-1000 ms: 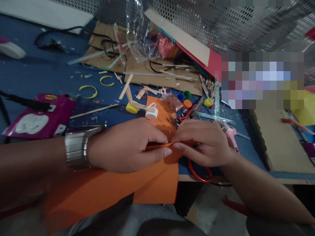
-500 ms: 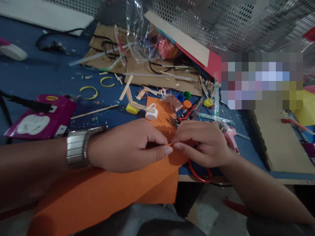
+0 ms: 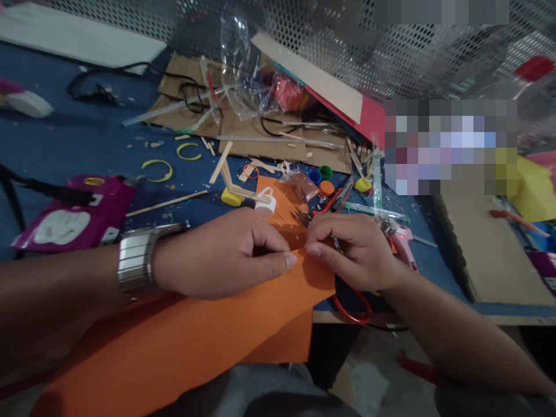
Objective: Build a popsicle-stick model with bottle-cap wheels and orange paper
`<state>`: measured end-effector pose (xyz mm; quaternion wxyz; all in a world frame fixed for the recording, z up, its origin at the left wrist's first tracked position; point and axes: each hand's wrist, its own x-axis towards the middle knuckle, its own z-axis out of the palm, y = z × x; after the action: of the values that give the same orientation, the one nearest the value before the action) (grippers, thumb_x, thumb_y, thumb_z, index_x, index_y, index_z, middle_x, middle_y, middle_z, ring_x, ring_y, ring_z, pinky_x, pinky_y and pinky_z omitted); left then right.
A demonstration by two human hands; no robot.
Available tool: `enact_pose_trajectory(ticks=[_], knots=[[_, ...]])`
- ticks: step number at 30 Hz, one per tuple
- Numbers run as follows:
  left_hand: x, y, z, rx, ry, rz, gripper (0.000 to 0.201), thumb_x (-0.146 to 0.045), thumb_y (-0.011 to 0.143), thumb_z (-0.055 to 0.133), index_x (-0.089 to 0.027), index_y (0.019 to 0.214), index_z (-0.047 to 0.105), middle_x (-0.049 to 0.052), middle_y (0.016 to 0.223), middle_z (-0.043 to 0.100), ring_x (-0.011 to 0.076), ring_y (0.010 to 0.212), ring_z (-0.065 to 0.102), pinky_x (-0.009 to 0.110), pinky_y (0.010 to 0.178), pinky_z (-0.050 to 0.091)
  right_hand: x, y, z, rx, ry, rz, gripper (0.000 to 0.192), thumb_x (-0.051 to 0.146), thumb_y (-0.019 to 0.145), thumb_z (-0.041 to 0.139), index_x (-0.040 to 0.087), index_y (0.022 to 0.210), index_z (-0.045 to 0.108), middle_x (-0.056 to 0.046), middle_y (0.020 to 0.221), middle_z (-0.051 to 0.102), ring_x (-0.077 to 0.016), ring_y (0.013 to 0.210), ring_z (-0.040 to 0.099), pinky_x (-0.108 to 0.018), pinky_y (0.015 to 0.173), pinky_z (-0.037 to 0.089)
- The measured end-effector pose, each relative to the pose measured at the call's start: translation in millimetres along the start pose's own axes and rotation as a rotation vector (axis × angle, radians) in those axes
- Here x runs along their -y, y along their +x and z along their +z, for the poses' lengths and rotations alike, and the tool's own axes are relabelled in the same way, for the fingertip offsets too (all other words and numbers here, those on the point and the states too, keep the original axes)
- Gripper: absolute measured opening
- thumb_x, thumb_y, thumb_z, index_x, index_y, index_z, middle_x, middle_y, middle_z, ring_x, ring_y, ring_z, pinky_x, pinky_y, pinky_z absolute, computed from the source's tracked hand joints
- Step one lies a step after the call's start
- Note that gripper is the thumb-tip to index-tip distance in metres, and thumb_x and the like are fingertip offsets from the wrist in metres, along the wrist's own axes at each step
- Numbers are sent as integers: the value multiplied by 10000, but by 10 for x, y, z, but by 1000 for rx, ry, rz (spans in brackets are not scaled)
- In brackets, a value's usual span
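A large orange paper sheet (image 3: 208, 336) hangs over the near edge of the blue table (image 3: 78, 145) and onto my lap. My left hand (image 3: 226, 255), with a metal watch (image 3: 132, 260) on its wrist, pinches the sheet's upper edge between thumb and forefinger. My right hand (image 3: 351, 249) pinches the same edge right beside it; the two thumbs almost touch. Red-handled scissors (image 3: 354, 307) lie under my right hand, partly hidden.
Smaller orange paper pieces (image 3: 282, 202), a white cap (image 3: 266, 204), a yellow cap (image 3: 231, 197), bottle caps (image 3: 324, 176), wooden sticks (image 3: 167, 202) and a pink glue gun (image 3: 402, 246) lie behind my hands. A magenta packet (image 3: 69, 217) sits left. Cardboard (image 3: 260, 130) and perforated metal mesh (image 3: 391, 46) stand behind.
The sheet's flap has been turned down toward me, so more flat orange surface shows below my thumbs. Both hands stayed pinched at the edge and shifted slightly upward.
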<state>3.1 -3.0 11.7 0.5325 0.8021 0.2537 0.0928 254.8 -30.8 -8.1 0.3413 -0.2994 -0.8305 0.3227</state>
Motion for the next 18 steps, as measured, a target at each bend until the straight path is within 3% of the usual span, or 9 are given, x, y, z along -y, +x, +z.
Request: enact_pose_trajectory(ticks=[6,18], knots=[[10,2,-28,48,-33,12,450,-246,997,546,-203,600,338,-62,514,338,89,484,288,265,476,233,-24,-7,13,-11,-19,29,229,337,1056,670,196,877,651,16,748,645,-106,647,566,-232,614,450],[38,0,-70,82,-64,30,480,-278,1038,535,-209,599,353,-52,506,370,99,471,312,287,478,236,-48,24,-4,-93,-24,111,302,380,1072,662,187,841,676,9,724,675,-113,630,568,-242,596,441]])
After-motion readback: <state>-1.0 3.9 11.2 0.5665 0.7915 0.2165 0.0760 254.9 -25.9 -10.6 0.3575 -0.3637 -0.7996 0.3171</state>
